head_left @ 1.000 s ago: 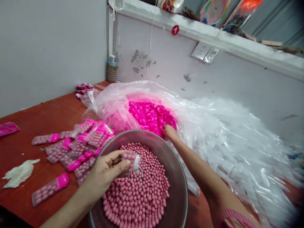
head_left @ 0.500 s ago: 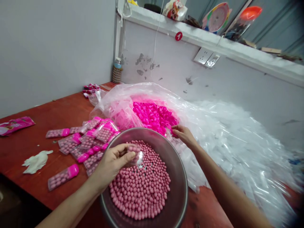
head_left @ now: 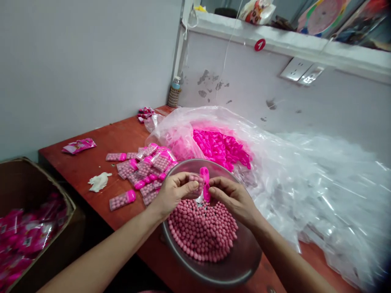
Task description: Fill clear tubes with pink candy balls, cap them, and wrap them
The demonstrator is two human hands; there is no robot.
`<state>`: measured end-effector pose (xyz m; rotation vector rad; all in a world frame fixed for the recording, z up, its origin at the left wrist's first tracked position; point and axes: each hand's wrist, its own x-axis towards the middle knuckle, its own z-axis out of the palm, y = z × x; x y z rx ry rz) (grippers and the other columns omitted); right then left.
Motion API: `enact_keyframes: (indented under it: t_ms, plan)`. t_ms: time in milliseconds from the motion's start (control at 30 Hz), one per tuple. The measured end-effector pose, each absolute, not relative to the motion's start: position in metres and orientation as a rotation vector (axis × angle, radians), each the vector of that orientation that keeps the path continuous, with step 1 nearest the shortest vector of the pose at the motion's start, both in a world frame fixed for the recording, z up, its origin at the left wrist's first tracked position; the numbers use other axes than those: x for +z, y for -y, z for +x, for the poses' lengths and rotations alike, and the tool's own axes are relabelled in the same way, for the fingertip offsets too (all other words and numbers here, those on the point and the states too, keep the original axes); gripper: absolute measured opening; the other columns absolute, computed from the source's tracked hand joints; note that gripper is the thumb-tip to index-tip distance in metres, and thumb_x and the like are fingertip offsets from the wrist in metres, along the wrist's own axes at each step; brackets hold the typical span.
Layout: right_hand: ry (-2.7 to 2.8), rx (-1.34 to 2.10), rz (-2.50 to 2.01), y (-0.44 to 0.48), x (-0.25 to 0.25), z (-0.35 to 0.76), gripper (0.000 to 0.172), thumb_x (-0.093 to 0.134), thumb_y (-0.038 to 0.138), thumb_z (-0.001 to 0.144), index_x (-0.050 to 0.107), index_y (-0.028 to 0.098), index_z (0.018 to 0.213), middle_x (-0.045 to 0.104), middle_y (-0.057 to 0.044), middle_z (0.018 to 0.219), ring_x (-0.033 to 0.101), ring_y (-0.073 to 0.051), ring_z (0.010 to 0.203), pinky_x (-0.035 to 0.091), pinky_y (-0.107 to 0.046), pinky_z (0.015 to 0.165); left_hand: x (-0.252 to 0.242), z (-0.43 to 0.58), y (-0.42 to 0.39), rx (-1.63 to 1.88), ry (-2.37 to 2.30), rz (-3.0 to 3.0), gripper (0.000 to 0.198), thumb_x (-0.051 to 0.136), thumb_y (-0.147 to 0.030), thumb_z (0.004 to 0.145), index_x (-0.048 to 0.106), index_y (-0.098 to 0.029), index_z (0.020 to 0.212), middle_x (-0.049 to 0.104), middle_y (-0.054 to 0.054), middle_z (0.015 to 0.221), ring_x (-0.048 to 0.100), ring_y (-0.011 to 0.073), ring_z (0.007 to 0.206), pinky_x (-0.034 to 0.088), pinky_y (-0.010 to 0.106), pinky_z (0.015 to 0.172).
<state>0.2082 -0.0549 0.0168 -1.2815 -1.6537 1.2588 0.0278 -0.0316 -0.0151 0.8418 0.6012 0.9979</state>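
– So, head view: left hand pinching a clear tube over the bowl, beads inside. Right hand clamped on a pink cap by the tube's end; can't tell if they touch.
– Risk?
– Loose left pinch could spill beads, probably into the bowl. Crooked cap might jam.
– Capped tubes left of the bowl could slide if bumped.
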Motion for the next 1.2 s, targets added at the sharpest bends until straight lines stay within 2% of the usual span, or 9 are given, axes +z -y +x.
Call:
enact_keyframes:
  t_ms: [167, 333, 500, 633, 800, 867, 1000, 1200]
  plan:
    - [1.71, 1.298, -1.372, 0.051, 0.012, 0.212, 0.018, 0.056, 0.032, 0.08, 0.056, 0.014, 0.076, 0.052, 0.002, 0.061, 0.047, -0.008, 0.052, 0.038, -0.019, 0.048, -0.013, 0.026, 0.032, 1.046, -0.579, 0.787, 0.029, 0.074, -0.03, 0.066, 0.066, -0.013, 0.088, 0.064, 0.005, 0.091, 0.06, 0.013, 0.073, 0.051, 0.026, 0.069]
    - [1.822, 1.311, -1.432, 0.054, 0.014, 0.215, 0.018, 0.052, 0.029, 0.082, 0.056, 0.014, 0.073, 0.049, 0.003, 0.058, 0.045, -0.008, 0.051, 0.037, -0.019, 0.048, -0.013, 0.026, 0.029, 1.013, -0.564, 0.788, 0.027, 0.074, -0.027, 0.066, 0.066, -0.011, 0.086, 0.064, 0.004, 0.08, 0.06, 0.0128, 0.07, 0.052, 0.027, 0.069]
    - [1.907, 1.095, -1.437, 0.056, 0.014, 0.206, 0.027, 0.046, 0.038, 0.087, 0.06, 0.014, 0.09, 0.059, -0.003, 0.069, 0.057, -0.013, 0.061, 0.045, -0.022, 0.056, -0.015, 0.028, 0.03, 1.031, -0.581, 0.866, 0.024, 0.072, -0.027, 0.069, 0.066, -0.01, 0.085, 0.064, 0.005, 0.083, 0.06, 0.0145, 0.073, 0.052, 0.026, 0.068]
    - [1.974, 0.925, -1.424, 0.054, 0.01, 0.202, 0.028, 0.049, 0.04, 0.086, 0.061, 0.017, 0.097, 0.064, -0.004, 0.074, 0.061, -0.016, 0.064, 0.047, -0.025, 0.059, -0.017, 0.028, 0.031, 1.026, -0.595, 0.927, 0.023, 0.069, -0.028, 0.072, 0.065, -0.011, 0.087, 0.064, 0.006, 0.089, 0.061, 0.0167, 0.079, 0.052, 0.028, 0.071]
    - [2.018, 0.451, -1.365, 0.053, 0.018, 0.213, 0.026, 0.049, 0.032, 0.087, 0.06, 0.021, 0.108, 0.064, -0.007, 0.101, 0.06, -0.021, 0.092, 0.047, -0.032, 0.08, -0.018, 0.026, 0.034, 1.028, -0.678, 1.149, 0.024, 0.062, -0.029, 0.078, 0.066, -0.013, 0.095, 0.065, 0.006, 0.093, 0.06, 0.019, 0.085, 0.049, 0.028, 0.075]
    - [2.084, 0.293, -1.285, 0.055, 0.025, 0.216, 0.027, 0.049, 0.028, 0.088, 0.057, 0.022, 0.113, 0.062, -0.007, 0.107, 0.058, -0.021, 0.097, 0.045, -0.032, 0.084, -0.016, 0.026, 0.036, 1.028, -0.738, 1.353, 0.02, 0.059, -0.027, 0.08, 0.067, -0.015, 0.094, 0.066, 0.005, 0.092, 0.06, 0.0192, 0.086, 0.047, 0.026, 0.075]
    - [2.325, 0.172, -1.13, 0.059, 0.033, 0.212, 0.028, 0.047, 0.022, 0.089, 0.054, 0.021, 0.116, 0.061, -0.008, 0.099, 0.059, -0.018, 0.09, 0.047, -0.028, 0.076, -0.01, 0.026, 0.042, 1.034, -0.779, 1.617, 0.016, 0.056, -0.023, 0.083, 0.069, -0.019, 0.093, 0.067, 0.002, 0.088, 0.061, 0.0181, 0.084, 0.044, 0.024, 0.075]
    - [2.486, 0.044, -1.113, 0.061, 0.026, 0.207, 0.027, 0.042, 0.024, 0.092, 0.049, 0.018, 0.117, 0.056, -0.007, 0.083, 0.056, -0.016, 0.071, 0.046, -0.025, 0.06, -0.007, 0.024, 0.049, 1.103, -0.824, 1.759, 0.017, 0.054, -0.022, 0.085, 0.068, -0.018, 0.093, 0.069, 0.004, 0.089, 0.062, 0.0177, 0.084, 0.044, 0.024, 0.077]
